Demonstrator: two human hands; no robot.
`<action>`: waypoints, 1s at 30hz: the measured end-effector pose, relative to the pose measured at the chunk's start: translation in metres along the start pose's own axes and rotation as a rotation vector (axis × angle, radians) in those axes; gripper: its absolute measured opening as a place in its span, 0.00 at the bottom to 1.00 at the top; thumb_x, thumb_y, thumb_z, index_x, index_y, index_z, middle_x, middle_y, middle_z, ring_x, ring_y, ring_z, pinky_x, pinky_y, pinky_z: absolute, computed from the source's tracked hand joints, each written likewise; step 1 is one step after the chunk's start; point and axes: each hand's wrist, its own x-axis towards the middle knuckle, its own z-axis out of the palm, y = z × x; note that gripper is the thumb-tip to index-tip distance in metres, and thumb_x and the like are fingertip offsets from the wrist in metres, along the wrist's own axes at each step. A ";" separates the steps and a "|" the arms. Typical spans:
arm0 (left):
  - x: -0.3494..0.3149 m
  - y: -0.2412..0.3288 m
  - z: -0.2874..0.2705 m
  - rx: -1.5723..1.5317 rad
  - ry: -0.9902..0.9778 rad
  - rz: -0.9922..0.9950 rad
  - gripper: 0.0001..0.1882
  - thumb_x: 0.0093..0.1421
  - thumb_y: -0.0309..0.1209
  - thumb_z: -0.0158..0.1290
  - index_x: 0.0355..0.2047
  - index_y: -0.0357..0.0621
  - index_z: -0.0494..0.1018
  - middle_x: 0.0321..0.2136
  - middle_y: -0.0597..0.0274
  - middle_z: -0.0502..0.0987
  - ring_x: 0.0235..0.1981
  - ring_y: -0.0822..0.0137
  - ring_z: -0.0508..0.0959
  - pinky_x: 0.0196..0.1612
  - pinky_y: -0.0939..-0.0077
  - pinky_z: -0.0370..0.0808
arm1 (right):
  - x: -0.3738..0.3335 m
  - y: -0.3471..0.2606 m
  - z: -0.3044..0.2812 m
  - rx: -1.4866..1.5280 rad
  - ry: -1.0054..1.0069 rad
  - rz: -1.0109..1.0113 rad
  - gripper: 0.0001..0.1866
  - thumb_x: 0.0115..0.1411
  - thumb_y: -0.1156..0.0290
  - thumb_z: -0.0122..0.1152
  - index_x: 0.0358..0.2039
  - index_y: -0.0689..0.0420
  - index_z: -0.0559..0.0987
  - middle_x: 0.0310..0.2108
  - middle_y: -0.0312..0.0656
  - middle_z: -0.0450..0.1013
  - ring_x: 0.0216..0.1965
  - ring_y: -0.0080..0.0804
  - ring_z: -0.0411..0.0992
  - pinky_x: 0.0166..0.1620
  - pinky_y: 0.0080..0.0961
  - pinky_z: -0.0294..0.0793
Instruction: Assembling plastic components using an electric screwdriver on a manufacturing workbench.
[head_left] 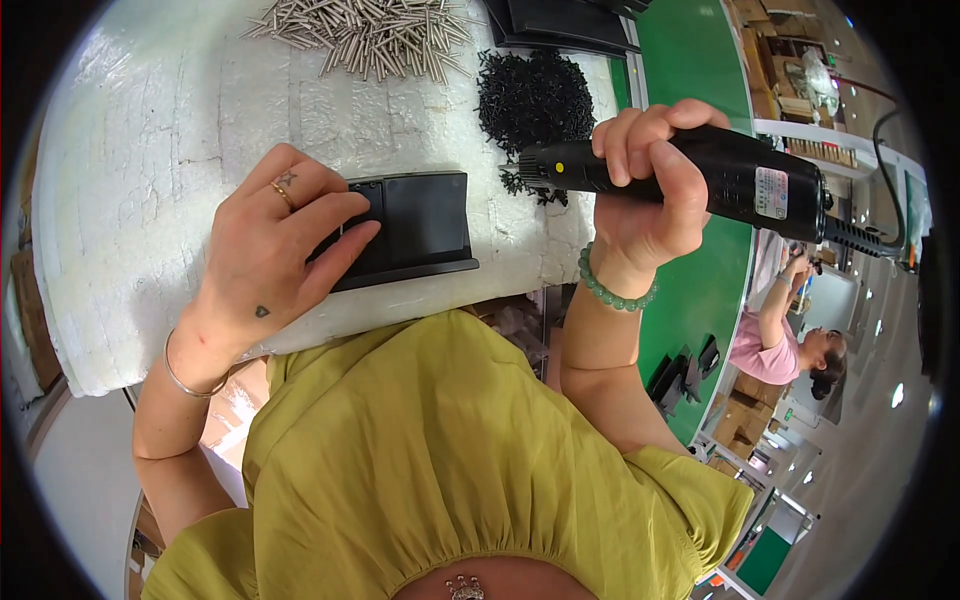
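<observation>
A black plastic part (425,222), flat with a raised lip along its near edge, lies on the foam-covered work surface in front of me. My left hand (285,225) is closed at its left end, with thumb and bent fingers on the part; anything small between the fingertips is hidden. My right hand (655,175) grips a black electric screwdriver (735,180), held nearly level and pointing left. Its tip is over the near edge of a pile of black screws (533,105), and I cannot tell whether a screw sits on it.
A heap of metal pins (375,35) lies at the back of the white foam-covered surface (150,150). More black parts (565,22) stand behind the screws. A green table (700,290) on the right bears black pieces (685,375). A cable (862,238) trails from the screwdriver. A person in pink (770,345) works beyond.
</observation>
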 end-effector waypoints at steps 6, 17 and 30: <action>0.028 -0.001 0.005 -0.045 -0.034 0.030 0.10 0.44 0.23 0.62 0.29 0.38 0.75 0.27 0.60 0.73 0.30 0.60 0.70 0.31 0.71 0.69 | 0.006 -0.017 -0.002 0.035 -0.037 -0.051 0.15 0.47 0.77 0.47 0.38 0.61 0.67 0.16 0.38 0.60 0.15 0.26 0.58 0.24 0.29 0.63; 0.091 -0.012 0.065 -0.267 -0.054 0.188 0.08 0.52 0.29 0.58 0.33 0.44 0.79 0.33 0.65 0.78 0.40 0.62 0.72 0.42 0.71 0.72 | 0.008 -0.047 -0.007 0.196 -0.193 -0.266 0.17 0.52 0.71 0.46 0.44 0.56 0.65 0.18 0.32 0.58 0.17 0.22 0.58 0.28 0.25 0.60; 0.093 -0.015 0.072 -0.193 0.061 0.225 0.10 0.45 0.33 0.62 0.26 0.43 0.77 0.27 0.67 0.78 0.34 0.64 0.75 0.35 0.73 0.74 | 0.006 -0.040 -0.016 0.198 -0.220 -0.247 0.16 0.50 0.71 0.48 0.41 0.56 0.67 0.17 0.29 0.60 0.17 0.19 0.59 0.29 0.22 0.60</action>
